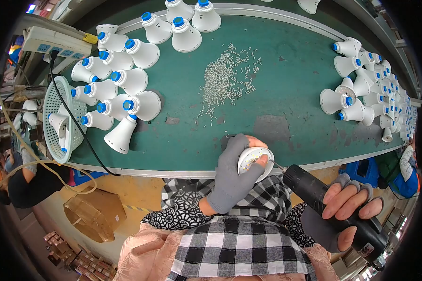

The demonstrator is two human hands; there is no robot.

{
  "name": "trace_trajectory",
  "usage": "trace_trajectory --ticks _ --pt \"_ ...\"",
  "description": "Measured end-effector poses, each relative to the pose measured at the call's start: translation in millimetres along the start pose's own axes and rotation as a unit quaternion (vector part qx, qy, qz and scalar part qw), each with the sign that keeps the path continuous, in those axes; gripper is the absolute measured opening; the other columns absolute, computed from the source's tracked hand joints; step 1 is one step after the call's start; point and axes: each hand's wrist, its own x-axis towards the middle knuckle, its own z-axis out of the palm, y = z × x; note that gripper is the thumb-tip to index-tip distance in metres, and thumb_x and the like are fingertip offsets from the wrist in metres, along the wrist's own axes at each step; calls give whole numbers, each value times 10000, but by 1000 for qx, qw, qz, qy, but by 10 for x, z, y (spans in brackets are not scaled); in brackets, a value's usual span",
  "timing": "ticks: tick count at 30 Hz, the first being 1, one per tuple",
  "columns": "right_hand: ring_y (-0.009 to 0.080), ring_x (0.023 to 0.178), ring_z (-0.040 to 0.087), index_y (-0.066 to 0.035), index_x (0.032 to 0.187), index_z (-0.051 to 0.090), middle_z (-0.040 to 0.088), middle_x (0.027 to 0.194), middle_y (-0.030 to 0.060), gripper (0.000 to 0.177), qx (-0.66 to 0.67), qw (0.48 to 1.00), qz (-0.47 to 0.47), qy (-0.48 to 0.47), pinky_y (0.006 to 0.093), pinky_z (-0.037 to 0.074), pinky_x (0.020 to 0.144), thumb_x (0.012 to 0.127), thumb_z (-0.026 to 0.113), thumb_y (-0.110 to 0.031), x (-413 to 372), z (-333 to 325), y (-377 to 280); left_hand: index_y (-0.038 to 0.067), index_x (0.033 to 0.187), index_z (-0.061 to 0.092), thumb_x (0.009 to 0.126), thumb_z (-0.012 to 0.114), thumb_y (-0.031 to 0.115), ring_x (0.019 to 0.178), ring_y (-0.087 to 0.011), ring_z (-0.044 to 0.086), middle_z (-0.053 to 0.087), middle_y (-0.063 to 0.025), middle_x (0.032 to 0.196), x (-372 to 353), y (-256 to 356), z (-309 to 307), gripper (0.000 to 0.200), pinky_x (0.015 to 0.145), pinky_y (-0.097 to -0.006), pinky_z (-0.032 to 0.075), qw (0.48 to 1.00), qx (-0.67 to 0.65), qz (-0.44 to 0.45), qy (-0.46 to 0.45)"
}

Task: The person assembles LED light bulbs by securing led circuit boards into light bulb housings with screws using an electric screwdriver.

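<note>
My left hand (237, 171), in a grey fingerless glove, grips a white lamp housing (246, 156) near the bench's front edge. Its round face with small yellowish spots is turned up toward me, and my thumb presses on its rim. A black electric screwdriver (309, 185) lies in my right hand (344, 206), the fingers wrapped round its body. The thin bit points left and reaches the right rim of the lamp housing; whether a screw sits at the tip is too small to tell. Beyond my hands, a loose pile of small screws (225, 77) is spread on the green bench.
White lamp housings with blue caps (143, 105) stand at the left, more (356, 89) crowd the right end. A pale green basket (49, 126) holds several pieces beside a power strip (56, 43) with a black cord. A cardboard box (94, 213) sits on the floor.
</note>
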Motion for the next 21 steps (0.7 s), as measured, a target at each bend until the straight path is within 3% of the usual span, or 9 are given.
trace_trajectory --ticks 13,16,20,21 --pt "182 605 573 -124 919 400 483 726 45 323 -55 997 47 -13 369 473 710 801 701 -124 40 119 -43 25 1013 627 850 655 147 933 -164 593 613 -99 1035 4 -16 9 205 830 -298 472 1000 15 12 0" --pt "208 592 582 -120 926 387 504 718 58 373 -57 997 46 11 402 489 664 787 734 -121 22 140 -48 23 1010 631 849 656 148 932 -159 593 614 -94 1038 1 -9 16 205 826 -293 471 1000 18 13 2" --pt "200 573 571 -120 934 380 512 709 56 409 56 997 10 42 378 498 643 770 755 -106 98 119 65 26 1086 614 865 644 178 935 -156 600 617 -75 1048 9 43 -39 269 825 -291 476 999 -30 -25 -22" --pt "161 537 522 -117 940 377 492 693 38 377 99 994 -35 -11 319 478 623 794 724 -129 217 -31 143 32 1097 607 879 636 210 953 -149 591 616 -68 1031 12 73 -68 283 838 -292 472 993 -95 -64 -27"
